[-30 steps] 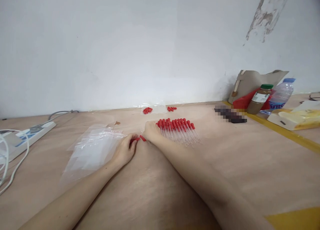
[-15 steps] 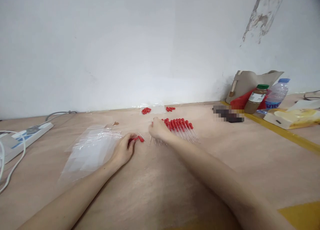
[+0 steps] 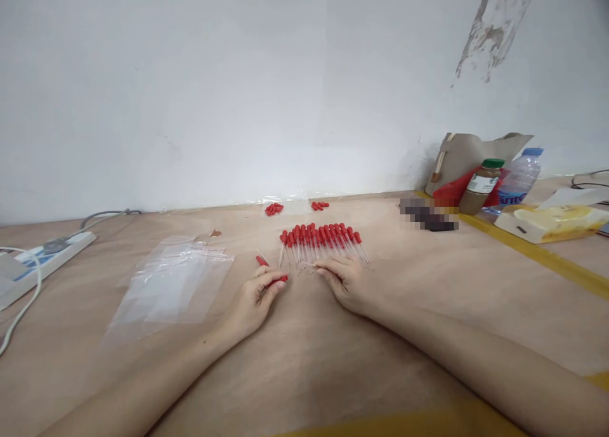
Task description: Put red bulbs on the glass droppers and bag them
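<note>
My left hand (image 3: 257, 296) is closed, with a red rubber dropper bulb (image 3: 283, 278) pinched between thumb and fingers. Just beyond it another red bulb (image 3: 260, 260) lies on the table, close to a thin clear tube. My right hand (image 3: 349, 283) is closed too, its fingertips gripping a slim clear glass tube (image 3: 309, 264) that points left. Past both hands several droppers (image 3: 328, 235) lie side by side in a row, red bulbs away from me and clear stems toward me. The right fingers partly cover some stem ends.
Loose red bulbs lie in two small groups, left (image 3: 273, 209) and right (image 3: 320, 205), by the wall. Clear zip bags (image 3: 174, 291) are spread at left, beside a power strip (image 3: 52, 259). At right stand a bag (image 3: 471, 155), a green-capped bottle (image 3: 481, 186), a water bottle (image 3: 518, 180) and a tissue pack (image 3: 547, 224).
My right hand has drawn back from the row's left end toward me and rightward, now with a glass tube in its fingers. My left hand has moved right with a red bulb.
</note>
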`<action>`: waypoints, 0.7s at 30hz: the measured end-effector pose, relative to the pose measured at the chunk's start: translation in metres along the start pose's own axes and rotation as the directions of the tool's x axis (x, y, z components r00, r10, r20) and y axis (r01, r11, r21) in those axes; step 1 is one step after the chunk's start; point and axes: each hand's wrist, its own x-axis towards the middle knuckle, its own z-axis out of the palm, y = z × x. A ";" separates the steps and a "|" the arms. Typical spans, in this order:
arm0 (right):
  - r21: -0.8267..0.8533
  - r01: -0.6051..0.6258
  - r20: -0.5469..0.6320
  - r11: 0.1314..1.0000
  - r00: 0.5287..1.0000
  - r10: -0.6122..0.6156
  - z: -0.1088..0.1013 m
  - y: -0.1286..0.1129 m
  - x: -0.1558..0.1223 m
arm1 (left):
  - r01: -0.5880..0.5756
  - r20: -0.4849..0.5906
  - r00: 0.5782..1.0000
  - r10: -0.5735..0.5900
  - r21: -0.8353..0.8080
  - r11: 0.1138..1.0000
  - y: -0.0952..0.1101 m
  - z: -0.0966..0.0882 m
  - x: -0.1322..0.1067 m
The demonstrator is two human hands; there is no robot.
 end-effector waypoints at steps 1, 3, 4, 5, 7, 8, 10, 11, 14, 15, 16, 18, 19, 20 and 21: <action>0.000 -0.003 0.006 1.000 1.000 0.003 0.001 -0.002 -0.001 | -0.010 0.022 1.000 0.010 -0.021 1.000 0.001 0.001 -0.002; 0.005 -0.006 0.015 1.000 1.000 0.006 0.004 -0.004 -0.004 | -0.009 0.033 0.999 0.011 -0.047 0.999 0.000 0.002 -0.004; 0.011 -0.009 0.018 1.000 1.000 0.009 0.005 -0.004 -0.005 | 0.000 0.027 1.000 0.002 -0.057 0.998 -0.001 0.003 -0.004; 0.016 -0.011 0.021 1.000 1.000 0.011 0.006 -0.004 -0.006 | 0.016 0.024 1.000 -0.015 -0.068 0.998 -0.003 0.003 -0.004; 0.025 -0.003 0.031 1.000 1.000 0.002 0.007 -0.003 -0.007 | 0.055 0.036 0.998 -0.052 -0.091 0.994 -0.006 0.003 -0.004; 0.026 0.009 0.038 1.000 0.999 -0.010 0.008 -0.003 -0.007 | 0.072 0.048 0.997 -0.067 -0.108 0.992 -0.006 0.004 -0.004; 0.026 0.040 0.049 0.999 0.998 -0.041 0.007 -0.002 -0.007 | 0.095 0.069 0.994 -0.086 -0.145 0.985 -0.006 0.004 -0.004; 0.025 0.054 0.055 0.998 0.997 -0.056 0.007 -0.003 -0.007 | 0.103 0.077 0.993 -0.091 -0.160 0.982 -0.005 0.005 -0.004; 0.017 0.077 0.060 0.997 0.995 -0.078 0.007 -0.004 -0.006 | 0.104 0.090 0.992 -0.089 -0.173 0.979 -0.001 0.005 -0.004; 0.015 0.078 0.062 0.997 0.995 -0.078 0.008 -0.005 -0.006 | 0.099 0.091 0.992 -0.084 -0.168 0.981 0.001 0.005 -0.004; 0.015 0.074 0.064 0.997 0.995 -0.075 0.008 -0.005 -0.006 | 0.092 0.088 0.993 -0.079 -0.161 0.983 0.002 0.005 -0.004; 0.018 0.059 0.068 0.998 0.996 -0.060 0.008 -0.006 -0.005 | 0.085 0.083 0.994 -0.074 -0.146 0.986 0.004 0.004 -0.004; 0.023 0.051 0.071 0.998 0.996 -0.052 0.008 -0.007 -0.005 | 0.084 0.078 0.994 -0.074 -0.141 0.986 0.005 0.004 -0.004; 0.028 0.042 0.073 0.999 0.996 -0.044 0.008 -0.007 -0.005 | 0.082 0.071 0.995 -0.073 -0.140 0.987 0.005 0.005 -0.004; 0.034 0.035 0.076 0.999 0.996 -0.037 0.008 -0.008 -0.004 | 0.078 0.061 0.996 -0.070 -0.145 0.986 0.005 0.005 -0.004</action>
